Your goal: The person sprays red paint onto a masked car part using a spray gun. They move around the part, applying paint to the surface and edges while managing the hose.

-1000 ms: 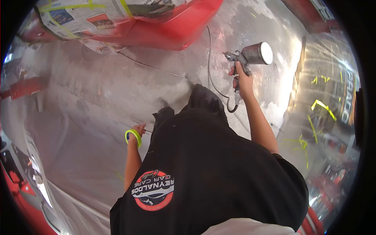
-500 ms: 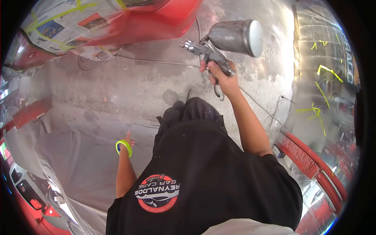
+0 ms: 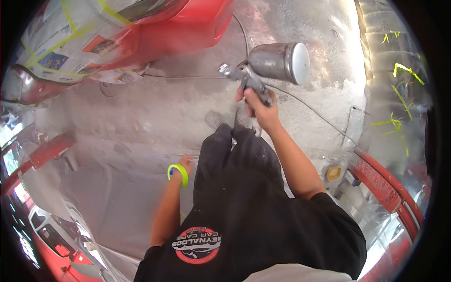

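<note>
My right hand (image 3: pixel 264 112) is wrapped round the handle of a metal spray gun (image 3: pixel 252 83), its fingers near the trigger. A grey metal paint cup (image 3: pixel 270 61) with a pale lid sits tilted on the gun. The nozzle points left, towards the red car bumper (image 3: pixel 199 23) at the top, apart from it. My left hand (image 3: pixel 187 162) hangs low beside my leg, slightly blurred, its fingers loosely extended with nothing visible in them. A neon yellow-green roll of tape (image 3: pixel 183 176) circles my left wrist.
Newspaper and plastic sheeting (image 3: pixel 70 40) held by yellow tape cover part of the car. A thin hose (image 3: pixel 305 101) runs over the concrete floor (image 3: pixel 155 113). Red metal beams (image 3: pixel 376 185) stand at right and left. Plastic sheeting with yellow tape strips (image 3: pixel 401 94) hangs at right.
My right hand has moved the spray gun slightly down and left in view. My left hand has swung to the right, closer to my leg. The view has shifted, showing more of my legs.
</note>
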`<state>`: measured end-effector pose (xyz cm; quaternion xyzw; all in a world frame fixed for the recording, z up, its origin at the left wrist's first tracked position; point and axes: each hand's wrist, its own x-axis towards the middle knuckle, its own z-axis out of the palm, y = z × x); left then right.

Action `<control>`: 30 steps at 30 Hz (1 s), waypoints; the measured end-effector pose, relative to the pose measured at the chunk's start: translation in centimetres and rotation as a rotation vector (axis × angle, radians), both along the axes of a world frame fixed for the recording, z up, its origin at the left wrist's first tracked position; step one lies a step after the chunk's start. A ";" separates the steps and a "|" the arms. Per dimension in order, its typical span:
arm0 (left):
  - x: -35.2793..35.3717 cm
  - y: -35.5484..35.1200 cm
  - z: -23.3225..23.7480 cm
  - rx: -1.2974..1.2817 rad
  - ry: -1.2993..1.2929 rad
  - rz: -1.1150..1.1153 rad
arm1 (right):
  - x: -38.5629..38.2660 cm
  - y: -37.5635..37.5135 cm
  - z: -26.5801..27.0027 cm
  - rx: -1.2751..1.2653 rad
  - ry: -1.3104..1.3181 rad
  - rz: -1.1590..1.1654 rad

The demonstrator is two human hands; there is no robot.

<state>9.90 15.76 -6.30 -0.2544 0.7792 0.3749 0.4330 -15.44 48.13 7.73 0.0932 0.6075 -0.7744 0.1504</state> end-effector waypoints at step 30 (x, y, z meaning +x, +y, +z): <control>-1.3 3.3 -14.3 -0.644 -0.780 -0.548 | -2.2 1.4 -23.2 -0.028 -0.232 -0.414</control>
